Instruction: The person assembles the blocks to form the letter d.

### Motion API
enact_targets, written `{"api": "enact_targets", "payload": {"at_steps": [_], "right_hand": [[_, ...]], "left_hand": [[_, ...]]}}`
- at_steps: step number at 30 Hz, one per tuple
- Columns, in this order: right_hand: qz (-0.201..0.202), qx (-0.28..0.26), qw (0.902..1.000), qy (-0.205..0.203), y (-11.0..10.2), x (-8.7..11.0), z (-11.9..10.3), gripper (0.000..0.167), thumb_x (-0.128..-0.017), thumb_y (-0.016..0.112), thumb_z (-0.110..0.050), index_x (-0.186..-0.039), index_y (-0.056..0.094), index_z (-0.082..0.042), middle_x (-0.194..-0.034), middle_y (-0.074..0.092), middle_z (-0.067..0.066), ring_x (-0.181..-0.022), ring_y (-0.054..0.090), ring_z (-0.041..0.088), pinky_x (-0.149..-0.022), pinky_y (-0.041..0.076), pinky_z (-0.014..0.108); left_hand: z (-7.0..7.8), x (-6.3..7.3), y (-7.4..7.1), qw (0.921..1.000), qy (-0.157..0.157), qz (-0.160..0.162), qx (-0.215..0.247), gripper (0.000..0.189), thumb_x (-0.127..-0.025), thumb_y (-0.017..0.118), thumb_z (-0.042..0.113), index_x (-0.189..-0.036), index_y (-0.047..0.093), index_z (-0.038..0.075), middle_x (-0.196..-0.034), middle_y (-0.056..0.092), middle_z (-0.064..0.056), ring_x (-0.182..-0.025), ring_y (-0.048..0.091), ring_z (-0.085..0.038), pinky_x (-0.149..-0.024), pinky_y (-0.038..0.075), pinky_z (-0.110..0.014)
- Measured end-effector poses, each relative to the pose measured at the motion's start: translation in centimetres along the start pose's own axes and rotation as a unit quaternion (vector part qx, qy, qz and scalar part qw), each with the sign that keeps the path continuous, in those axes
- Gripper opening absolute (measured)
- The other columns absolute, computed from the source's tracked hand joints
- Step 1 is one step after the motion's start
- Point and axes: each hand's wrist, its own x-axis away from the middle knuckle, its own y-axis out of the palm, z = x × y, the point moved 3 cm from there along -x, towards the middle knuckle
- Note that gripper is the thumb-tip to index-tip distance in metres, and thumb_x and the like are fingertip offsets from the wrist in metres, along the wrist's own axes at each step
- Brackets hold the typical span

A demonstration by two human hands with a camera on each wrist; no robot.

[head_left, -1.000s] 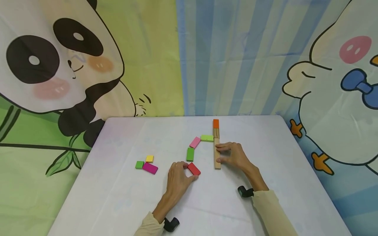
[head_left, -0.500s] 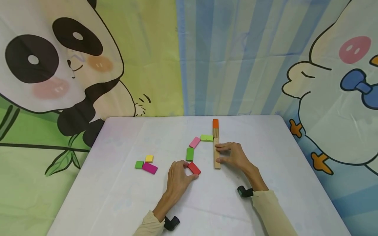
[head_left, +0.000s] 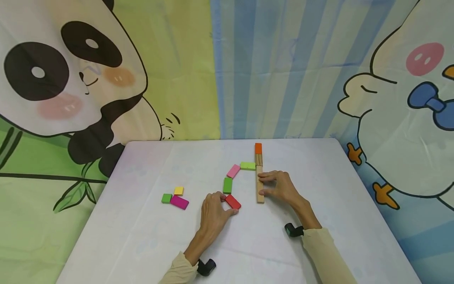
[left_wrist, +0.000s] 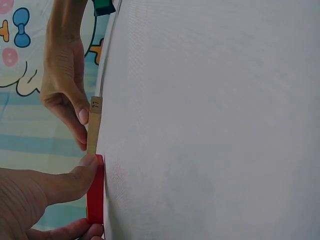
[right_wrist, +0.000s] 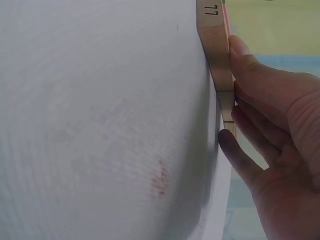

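Observation:
In the head view, my left hand [head_left: 214,216] pinches a red wooden block [head_left: 233,202] at its two ends, between thumb and fingers; the left wrist view shows the thumb on the red block [left_wrist: 95,192]. The block lies slantwise just below a green block [head_left: 227,185]. My right hand [head_left: 282,186] rests its thumb and fingertips on a row of plain wooden blocks [head_left: 260,199]; in the right wrist view the fingers do not wrap round the plain block [right_wrist: 218,55]. A pink block [head_left: 233,171] and a lime block [head_left: 248,166] curve up to this row.
An orange block [head_left: 258,148] tops the straight row, above a brown block [head_left: 258,159]. To the left lie a yellow block [head_left: 179,191], a small green block [head_left: 166,198] and a magenta block [head_left: 179,202]. Printed cloth hangs behind the white table [head_left: 142,244].
The whole head view shifts very slightly to the left. The red block is turned a touch or nudged closer to the green one; both hands keep their places.

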Motion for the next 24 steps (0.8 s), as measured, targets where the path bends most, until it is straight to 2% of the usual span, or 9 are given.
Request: {"api": "enact_targets", "payload": {"at_steps": [10, 24], "right_hand": [[0.001, -0.001, 1.0, 0.001, -0.04, -0.07, -0.1, 0.053, -0.072, 0.102, -0.014, -0.12, 0.082, -0.001, -0.13, 0.081, 0.009, -0.128, 0.073, 0.036, -0.114, 0.052, 0.058], [0.001, -0.001, 1.0, -0.004, -0.05, -0.09, -0.02, 0.054, -0.072, 0.102, -0.016, -0.12, 0.083, 0.0, -0.13, 0.081, 0.009, -0.128, 0.073, 0.037, -0.114, 0.052, 0.059]], "left_hand": [[0.02, -0.14, 0.04, 1.0, -0.003, -0.003, 0.005, 0.057, -0.071, 0.105, 0.028, -0.112, 0.076, 0.002, -0.09, 0.067, -0.006, -0.082, 0.05, -0.014, -0.073, 0.044, -0.028], [0.58, -0.16, 0.0, 1.0, -0.002, -0.002, -0.001, 0.059, -0.072, 0.105, 0.029, -0.116, 0.076, 0.001, -0.094, 0.069, -0.008, -0.085, 0.053, -0.016, -0.075, 0.046, -0.031]]}}
